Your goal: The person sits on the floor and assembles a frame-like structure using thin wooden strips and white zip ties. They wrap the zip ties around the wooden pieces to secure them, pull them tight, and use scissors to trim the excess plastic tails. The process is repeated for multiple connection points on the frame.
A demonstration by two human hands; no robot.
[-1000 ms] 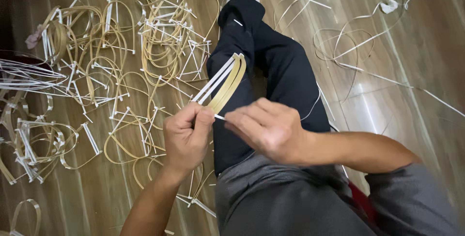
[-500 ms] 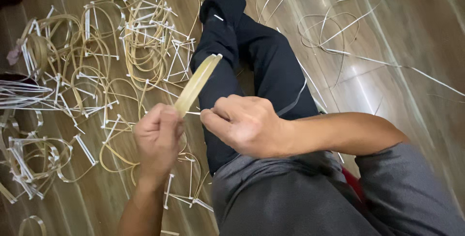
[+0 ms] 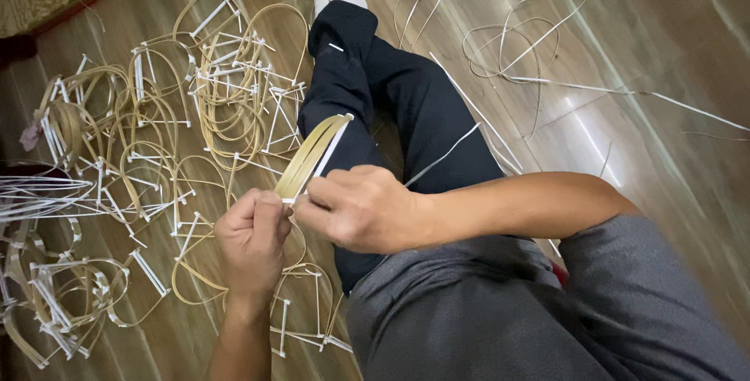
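Both hands met above the lap: the left hand [image 3: 251, 242] was clenched around the lower end of a bundle of bamboo strips [image 3: 311, 157], and the right hand [image 3: 361, 209] pinched the same bundle just beside it. The strips slanted up over the dark trouser leg [image 3: 406, 115]. Bent strip frames [image 3: 226, 92] lay heaped on the wooden floor [image 3: 656, 139] toward its left edge; loose strips [image 3: 516, 45] curled near its top edge.

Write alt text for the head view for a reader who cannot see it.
A seated person's left hand and right hand together hold a folded bundle of pale bamboo strips above their dark-trousered leg. Finished strip loops with white cross-sticks lie heaped on the wooden floor to the left.
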